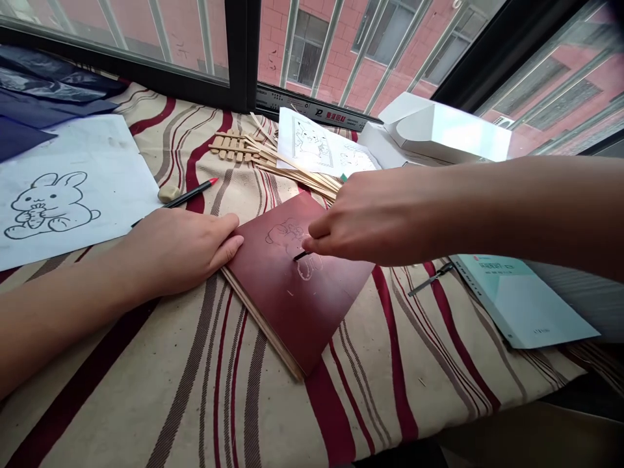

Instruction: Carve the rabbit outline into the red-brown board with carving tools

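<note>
Left hand: left hand (pixel 195 246), palm down on the striped cloth (pixel 190 364), thumb and forefinger at the left corner of the dark red board (pixel 312 318); thumb slightly apart from fingers, not clamped on anything.
Right hand: right hand (pixel 338 224), reaching in from the right over the board, fingers curled and closed on a thin dark tool (pixel 301 256), tip down at the line drawing (pixel 287 235).
Board: flat on cloth, turned cornerwise, layered pale edge on its lower left side; drawing on upper part, darker lines at top, paler ones by the tool tip; a few short light marks below.
Left side: white sheet (pixel 114 175) with black-outlined rabbit, partly under dark blue plastic (pixel 49 88); black pen with red end (pixel 195 190) beside a small beige lump (pixel 168 193).
Behind board: wooden strips (pixel 297 170) in a loose pile, small slatted wooden piece (pixel 233 146), printed sheet (pixel 314 144) on the strips, white box (pixel 439 130) near the window (pixel 331 52).
Right side: thin metal tool (pixel 429 280) on cloth, just beside a pale green and white book (pixel 526 302); cover text too small to read.
Outside: pink wall, bars across the view.
</note>
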A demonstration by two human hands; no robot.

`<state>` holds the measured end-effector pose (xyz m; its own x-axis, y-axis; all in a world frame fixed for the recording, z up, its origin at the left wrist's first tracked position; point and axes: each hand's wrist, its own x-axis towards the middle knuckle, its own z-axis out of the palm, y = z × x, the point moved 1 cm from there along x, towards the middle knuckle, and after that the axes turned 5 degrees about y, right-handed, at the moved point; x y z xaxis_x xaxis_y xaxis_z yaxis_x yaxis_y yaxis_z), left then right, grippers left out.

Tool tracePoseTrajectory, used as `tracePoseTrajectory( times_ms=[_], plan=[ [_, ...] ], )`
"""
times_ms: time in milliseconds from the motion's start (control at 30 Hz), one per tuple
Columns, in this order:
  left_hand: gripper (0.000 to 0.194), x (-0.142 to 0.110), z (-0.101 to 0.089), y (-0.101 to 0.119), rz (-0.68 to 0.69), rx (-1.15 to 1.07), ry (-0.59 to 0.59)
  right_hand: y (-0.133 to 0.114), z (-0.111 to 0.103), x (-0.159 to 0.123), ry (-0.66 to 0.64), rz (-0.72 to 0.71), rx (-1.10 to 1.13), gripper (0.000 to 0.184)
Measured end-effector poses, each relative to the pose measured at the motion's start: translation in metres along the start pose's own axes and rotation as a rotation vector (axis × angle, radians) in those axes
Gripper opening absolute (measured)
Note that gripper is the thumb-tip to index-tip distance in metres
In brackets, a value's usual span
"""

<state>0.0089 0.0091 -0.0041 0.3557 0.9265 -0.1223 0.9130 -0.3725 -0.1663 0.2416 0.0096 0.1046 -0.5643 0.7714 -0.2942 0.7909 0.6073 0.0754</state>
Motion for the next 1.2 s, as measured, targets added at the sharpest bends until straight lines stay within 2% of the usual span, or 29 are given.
tracePoseTrajectory(
  times_ms=[100,200,300,400,500,567,700,767,833,1000,1100,1200],
  plan=[
    [0.030,0.000,0.000,0.000,0.006,0.005,-0.004,0.001,-0.002,0.006,-0.156,-0.147,-0.063,0.017],
    [0.029,-0.001,0.000,-0.001,0.007,0.020,0.000,-0.006,-0.005,0.008,-0.156,-0.169,-0.084,0.017],
    [0.030,-0.001,0.001,-0.002,0.011,0.034,0.004,-0.014,-0.011,0.013,-0.218,-0.194,-0.169,0.023],
    [0.030,-0.001,0.002,-0.002,0.027,0.046,0.012,-0.018,-0.016,0.021,-0.276,-0.311,-0.315,0.022],
    [0.029,-0.001,0.002,-0.003,0.040,0.053,0.017,-0.014,-0.017,0.024,-0.261,-0.438,-0.370,0.027],
    [0.028,-0.001,0.002,-0.003,0.043,0.060,0.014,-0.009,-0.015,0.021,-0.246,-0.399,-0.311,0.025],
    [0.027,-0.001,0.002,-0.003,0.035,0.090,0.004,-0.002,-0.004,0.008,-0.204,-0.098,-0.009,0.017],
    [0.028,0.000,0.002,-0.002,0.024,0.110,-0.004,-0.003,0.000,0.002,-0.172,-0.044,0.042,0.014],
    [0.030,0.000,0.002,-0.002,0.023,0.120,-0.007,-0.007,0.002,0.000,-0.150,-0.086,0.012,0.014],
    [0.034,-0.001,0.004,-0.004,0.022,0.117,0.018,-0.016,-0.003,0.001,-0.214,-0.268,-0.253,0.037],
    [0.037,-0.001,0.003,-0.004,0.015,0.070,0.010,-0.013,-0.006,0.004,-0.191,-0.316,-0.233,0.028],
    [0.035,-0.001,0.001,-0.004,0.026,0.053,0.000,-0.009,-0.007,0.008,-0.187,-0.279,-0.201,0.019]
  ],
)
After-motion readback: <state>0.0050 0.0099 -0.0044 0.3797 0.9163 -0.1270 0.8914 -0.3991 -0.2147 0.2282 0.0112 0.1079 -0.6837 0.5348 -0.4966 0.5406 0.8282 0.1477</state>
